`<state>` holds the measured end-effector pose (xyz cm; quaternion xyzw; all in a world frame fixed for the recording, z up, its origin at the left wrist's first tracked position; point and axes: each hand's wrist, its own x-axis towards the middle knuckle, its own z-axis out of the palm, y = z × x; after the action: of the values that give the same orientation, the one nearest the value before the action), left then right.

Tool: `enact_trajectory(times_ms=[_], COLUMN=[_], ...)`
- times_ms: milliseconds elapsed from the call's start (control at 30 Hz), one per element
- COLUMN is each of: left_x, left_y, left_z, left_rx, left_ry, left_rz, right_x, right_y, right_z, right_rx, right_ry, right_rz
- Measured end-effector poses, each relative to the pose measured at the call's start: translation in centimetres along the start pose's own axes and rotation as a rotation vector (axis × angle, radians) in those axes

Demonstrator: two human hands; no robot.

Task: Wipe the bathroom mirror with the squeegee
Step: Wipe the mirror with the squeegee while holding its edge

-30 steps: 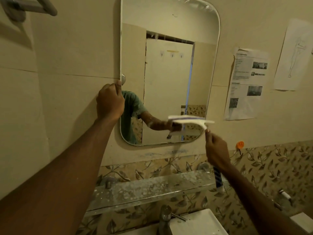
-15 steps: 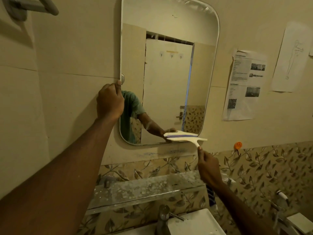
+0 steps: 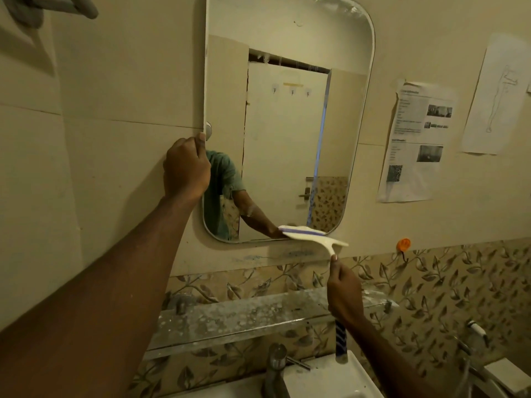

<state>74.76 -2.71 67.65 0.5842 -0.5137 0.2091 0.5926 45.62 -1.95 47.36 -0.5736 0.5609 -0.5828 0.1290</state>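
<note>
A tall rounded mirror (image 3: 287, 116) hangs on the cream wall. My left hand (image 3: 186, 168) grips its left edge about halfway up, thumb on the glass rim. My right hand (image 3: 343, 288) is closed around the handle of a white squeegee (image 3: 313, 238) with a blue rubber strip. The blade lies across the mirror's bottom right corner, at the lower edge. The blue-striped end of the handle sticks out below my fist.
A speckled glass shelf (image 3: 244, 317) runs under the mirror. Below it stand a chrome tap (image 3: 277, 366) and a white basin (image 3: 324, 380). Printed sheets (image 3: 416, 139) are stuck to the wall on the right, beside an orange hook (image 3: 403, 245).
My right hand has drawn the squeegee down the right part of the mirror, from above the lower edge to the bottom rim. The left hand has stayed on the mirror's edge.
</note>
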Motion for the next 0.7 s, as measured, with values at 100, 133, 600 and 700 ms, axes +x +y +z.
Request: enact_trajectory(times_ms=[100, 133, 600, 700], left_x=[0.1, 0.1, 4.9, 7.0], left_y=[0.0, -0.1, 5.2, 7.4], left_z=[-0.2, -0.4, -5.5, -5.9], left_rx=[0.001, 0.005, -0.215, -0.321], left_ry=[-0.007, -0.010, 0.059, 0.005], left_rz=[0.016, 0.025, -0.028, -0.085], right_x=[-1.0, -1.2, 9.4, 11.1], right_y=[-0.3, -0.4, -17.1, -21.6], right_z=[-0.3, -0.3, -6.0, -6.4], right_rx=[0.002, -0.003, 0.031, 0.037], right_ry=[-0.031, -0.045, -0.032, -0.006], right_rz=[0.002, 0.009, -0.209, -0.294])
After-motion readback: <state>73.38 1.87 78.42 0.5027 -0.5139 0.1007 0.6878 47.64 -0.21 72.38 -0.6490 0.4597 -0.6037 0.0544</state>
